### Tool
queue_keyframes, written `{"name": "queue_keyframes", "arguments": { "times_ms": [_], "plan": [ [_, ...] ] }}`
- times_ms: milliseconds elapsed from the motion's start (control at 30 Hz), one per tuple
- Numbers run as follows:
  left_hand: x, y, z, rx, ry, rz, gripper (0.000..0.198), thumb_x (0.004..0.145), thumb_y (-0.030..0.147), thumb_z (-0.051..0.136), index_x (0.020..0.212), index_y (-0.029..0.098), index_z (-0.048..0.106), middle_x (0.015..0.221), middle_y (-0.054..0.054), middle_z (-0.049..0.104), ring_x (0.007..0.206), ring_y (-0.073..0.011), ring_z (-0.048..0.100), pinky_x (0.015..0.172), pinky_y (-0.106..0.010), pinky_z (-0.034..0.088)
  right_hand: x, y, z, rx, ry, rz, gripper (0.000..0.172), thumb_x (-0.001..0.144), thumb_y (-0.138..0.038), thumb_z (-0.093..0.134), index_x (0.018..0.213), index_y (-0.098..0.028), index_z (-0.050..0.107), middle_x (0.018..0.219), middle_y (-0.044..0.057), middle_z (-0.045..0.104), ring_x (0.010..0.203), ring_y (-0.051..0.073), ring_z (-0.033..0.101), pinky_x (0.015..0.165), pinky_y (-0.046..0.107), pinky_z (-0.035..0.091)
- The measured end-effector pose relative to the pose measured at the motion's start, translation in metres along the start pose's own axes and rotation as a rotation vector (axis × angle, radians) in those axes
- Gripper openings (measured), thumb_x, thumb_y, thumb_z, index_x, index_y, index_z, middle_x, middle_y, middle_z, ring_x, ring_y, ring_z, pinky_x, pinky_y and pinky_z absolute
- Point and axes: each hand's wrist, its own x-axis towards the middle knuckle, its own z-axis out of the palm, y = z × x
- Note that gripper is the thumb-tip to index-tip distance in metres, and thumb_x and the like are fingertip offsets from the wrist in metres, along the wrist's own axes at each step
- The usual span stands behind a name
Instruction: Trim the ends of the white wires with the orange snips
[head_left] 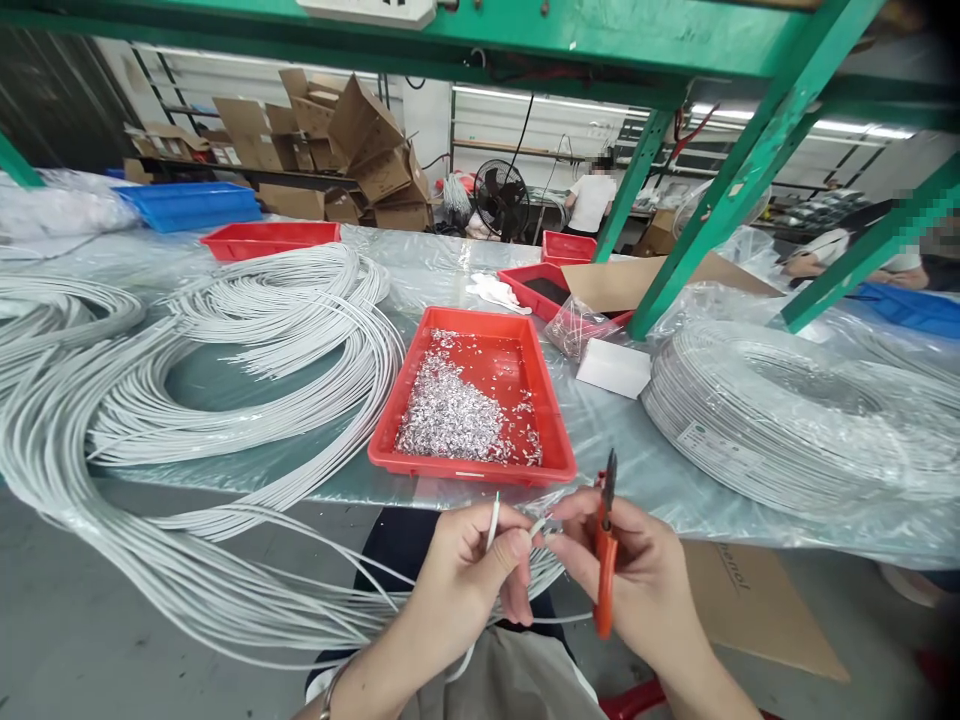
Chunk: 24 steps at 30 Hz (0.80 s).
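Note:
My left hand (469, 570) pinches the end of a thin white cable (493, 518) that points upward between thumb and fingers. My right hand (626, 575) holds orange-handled pliers (604, 560) upright in the palm, and its fingertips meet the left hand's at a small metal piece (546, 528). Both hands hover just below the front edge of the table. Right above them sits a red tray (390, 425) filled with several small shiny metal terminals (450, 415).
Big loops of white cable (247, 380) cover the left of the plastic-covered table and droop over its edge. A wrapped cable coil (795, 420) lies at right. Green frame struts (720, 190), more red trays (270, 238), a blue bin (191, 205), cardboard boxes and other people stand behind.

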Motion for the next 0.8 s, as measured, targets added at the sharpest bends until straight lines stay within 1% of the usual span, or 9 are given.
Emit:
{"name": "queue_keyframes", "arguments": {
  "times_ms": [67, 133, 267, 367, 500, 567, 700, 800],
  "plan": [
    [0.0, -0.001, 0.002, 0.037, 0.01, 0.009, 0.038, 0.078, 0.047, 0.055, 0.07, 0.01, 0.051, 0.047, 0.001, 0.049, 0.037, -0.0065, 0.048, 0.039, -0.015, 0.039, -0.001, -0.001, 0.008, -0.011, 0.07, -0.012, 0.006, 0.07, -0.015, 0.065, 0.073, -0.016, 0.06, 0.053, -0.004, 0.043, 0.045, 0.006, 0.034, 0.042, 0.016, 0.031],
    [0.0, -0.002, 0.002, 0.067, 0.022, 0.021, 0.037, 0.079, 0.047, 0.054, 0.071, 0.01, 0.051, 0.049, 0.002, 0.048, 0.039, -0.0064, 0.049, 0.041, -0.015, 0.04, -0.001, -0.003, 0.012, -0.014, 0.129, -0.015, 0.007, 0.07, -0.016, 0.066, 0.068, -0.016, 0.06, 0.053, -0.003, 0.046, 0.045, 0.006, 0.036, 0.043, 0.016, 0.032],
    [0.0, -0.007, 0.001, 0.118, 0.023, 0.041, 0.033, 0.081, 0.043, 0.051, 0.077, 0.01, 0.054, 0.052, 0.002, 0.048, 0.041, -0.0066, 0.05, 0.043, -0.016, 0.042, -0.001, -0.008, 0.012, -0.013, 0.186, -0.004, 0.009, 0.069, -0.016, 0.068, 0.066, -0.017, 0.06, 0.053, -0.004, 0.047, 0.046, 0.006, 0.038, 0.045, 0.016, 0.033],
    [-0.001, -0.009, 0.0, 0.174, 0.021, 0.066, 0.03, 0.084, 0.039, 0.048, 0.077, 0.01, 0.054, 0.053, 0.001, 0.048, 0.042, -0.0077, 0.051, 0.043, -0.017, 0.042, 0.0, -0.009, 0.007, -0.026, 0.146, -0.015, 0.009, 0.068, -0.014, 0.068, 0.064, -0.016, 0.06, 0.053, -0.003, 0.048, 0.046, 0.006, 0.039, 0.044, 0.016, 0.033],
    [-0.001, -0.008, -0.002, 0.265, 0.006, 0.115, 0.027, 0.086, 0.034, 0.045, 0.075, 0.011, 0.054, 0.051, 0.0, 0.051, 0.043, -0.0093, 0.052, 0.044, -0.018, 0.042, 0.003, -0.01, 0.001, -0.041, 0.031, -0.042, 0.01, 0.071, -0.012, 0.065, 0.065, -0.015, 0.058, 0.051, -0.004, 0.042, 0.044, 0.005, 0.033, 0.041, 0.015, 0.029],
    [-0.001, -0.007, -0.001, 0.297, 0.022, 0.146, 0.024, 0.086, 0.031, 0.045, 0.076, 0.012, 0.055, 0.049, 0.0, 0.052, 0.044, -0.0092, 0.052, 0.045, -0.017, 0.041, 0.004, -0.009, -0.001, -0.045, 0.006, -0.053, 0.011, 0.071, -0.01, 0.063, 0.064, -0.015, 0.056, 0.052, -0.005, 0.039, 0.044, 0.005, 0.031, 0.041, 0.015, 0.027],
    [0.002, -0.01, 0.0, 0.383, 0.125, 0.232, 0.017, 0.083, 0.027, 0.053, 0.075, 0.013, 0.058, 0.06, -0.001, 0.055, 0.052, -0.0082, 0.054, 0.051, -0.017, 0.042, 0.003, -0.006, 0.002, -0.006, 0.015, -0.056, 0.012, 0.071, -0.006, 0.062, 0.067, -0.016, 0.057, 0.051, -0.005, 0.038, 0.045, 0.005, 0.03, 0.042, 0.015, 0.026],
    [0.004, -0.011, 0.001, 0.563, 0.235, 0.356, 0.016, 0.081, 0.026, 0.056, 0.071, 0.014, 0.059, 0.062, -0.001, 0.054, 0.055, -0.0081, 0.049, 0.052, -0.018, 0.039, 0.001, -0.002, 0.006, 0.044, 0.021, -0.036, 0.011, 0.073, -0.007, 0.061, 0.069, -0.016, 0.057, 0.051, -0.006, 0.038, 0.045, 0.005, 0.028, 0.042, 0.015, 0.025]
  ]
}}
